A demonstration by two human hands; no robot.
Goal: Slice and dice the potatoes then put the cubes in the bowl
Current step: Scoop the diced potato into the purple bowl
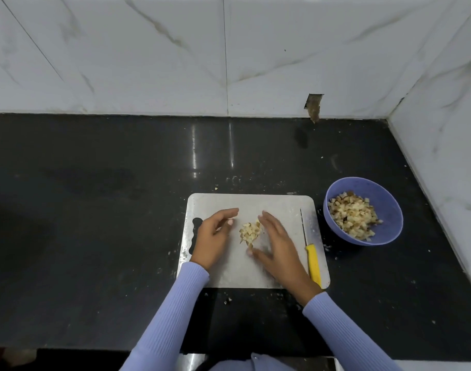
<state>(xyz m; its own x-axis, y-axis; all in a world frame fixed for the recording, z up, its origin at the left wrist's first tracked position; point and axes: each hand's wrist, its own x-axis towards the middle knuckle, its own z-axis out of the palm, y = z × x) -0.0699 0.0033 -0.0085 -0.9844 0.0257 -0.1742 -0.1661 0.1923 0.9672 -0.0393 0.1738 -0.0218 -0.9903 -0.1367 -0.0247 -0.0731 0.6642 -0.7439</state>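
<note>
Potato cutting looks almost done.
Left hand and right hand, both spread and holding nothing, cup a small pile of cubes on the board; knife lies down; bowl holds most cubes.

Ribbed lilac sleeves down to both wrists

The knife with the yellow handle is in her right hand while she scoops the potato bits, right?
Not quite. The head view shows the knife lying on the cutting board, beside the right hand. Both hands are empty, cupped around the potato bits.
</note>
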